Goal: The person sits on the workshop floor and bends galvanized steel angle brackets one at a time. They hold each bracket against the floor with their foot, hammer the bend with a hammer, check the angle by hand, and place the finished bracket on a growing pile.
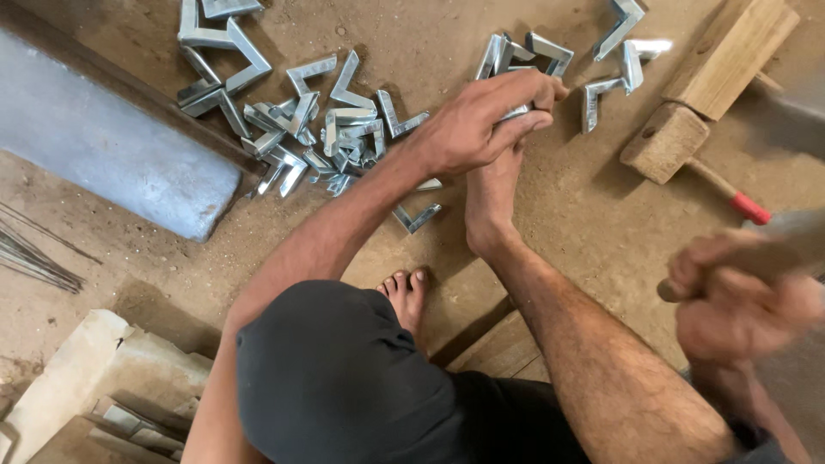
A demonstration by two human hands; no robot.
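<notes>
Your left hand (481, 120) is out at twelve o'clock, fingers curled tight and pinching a bent metal bracket (516, 58) against the dirt floor (559, 215), right beside your foot (491, 193), which braces it from below. Your right hand (739, 301) sits at four o'clock, blurred, wrapped closed around a hammer handle (773, 249). That bracket looks like thin sheet steel: stiff, light, sharp along the cut edges, so I'd judge the flat of one leg is the safe place to grip, fingers clear of the corner. A loose pile of brackets (309, 129) lies at eleven o'clock, a few more (614, 77) at one o'clock. A wooden mallet (666, 142) rests near those, and a grey steel beam (103, 146) runs along at ten o'clock.
</notes>
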